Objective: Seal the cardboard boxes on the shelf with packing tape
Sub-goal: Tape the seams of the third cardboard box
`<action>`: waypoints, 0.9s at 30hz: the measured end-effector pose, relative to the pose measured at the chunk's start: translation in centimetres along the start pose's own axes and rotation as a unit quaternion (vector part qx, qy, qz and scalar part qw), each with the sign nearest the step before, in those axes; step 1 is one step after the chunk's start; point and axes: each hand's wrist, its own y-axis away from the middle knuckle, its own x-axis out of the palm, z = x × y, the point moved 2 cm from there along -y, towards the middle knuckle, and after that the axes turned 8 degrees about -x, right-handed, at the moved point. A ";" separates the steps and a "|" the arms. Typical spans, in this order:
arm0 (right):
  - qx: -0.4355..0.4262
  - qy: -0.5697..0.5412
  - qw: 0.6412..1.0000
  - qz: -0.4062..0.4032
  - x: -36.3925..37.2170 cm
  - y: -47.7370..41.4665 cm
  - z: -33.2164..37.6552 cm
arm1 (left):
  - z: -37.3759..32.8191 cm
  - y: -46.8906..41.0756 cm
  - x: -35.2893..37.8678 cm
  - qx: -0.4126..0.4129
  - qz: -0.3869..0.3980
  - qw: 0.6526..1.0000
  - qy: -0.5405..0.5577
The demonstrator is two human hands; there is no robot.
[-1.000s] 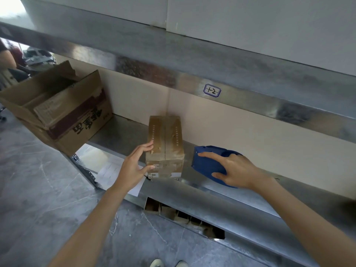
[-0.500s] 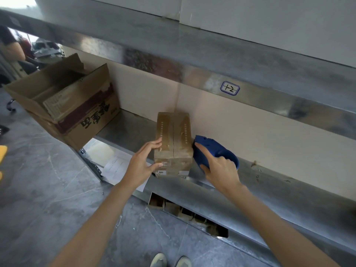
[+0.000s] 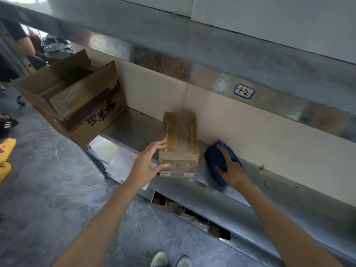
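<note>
Nearest us, our left hand [image 3: 146, 166] clasps the near left corner of the small cardboard box [image 3: 181, 143], thumb on its front face and fingers over the top edge. Our right hand [image 3: 233, 170] wraps the blue tape dispenser [image 3: 213, 160], which lies on the metal shelf [image 3: 134, 130] just right of the box. The box stands at the shelf's front lip, its flaps meeting in a centre seam, so we judge it best to brace low and clear of that seam, start the tape on the front face and draw it straight back. Farther left, a larger carton [image 3: 96, 112] sits open.
</note>
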 end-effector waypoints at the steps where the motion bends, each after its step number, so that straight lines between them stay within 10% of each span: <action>1: -0.003 0.018 1.000 0.007 -0.1 -0.1 0.0 | 0.0 0.0 0.0 0.000 -0.001 1.000 -0.001; 10: -0.031 0.184 0.982 -0.034 -4.5 1.6 3.0 | -0.2 -0.1 -0.6 0.008 0.020 1.000 -0.014; 18: -0.291 -0.018 0.955 -0.056 -3.7 1.2 9.7 | -0.4 -0.7 -1.2 0.004 0.028 1.000 -0.001; 27: -0.303 -0.043 0.945 -0.119 -1.2 -0.7 9.4 | -0.5 -0.4 -0.6 0.034 -0.026 0.999 -0.006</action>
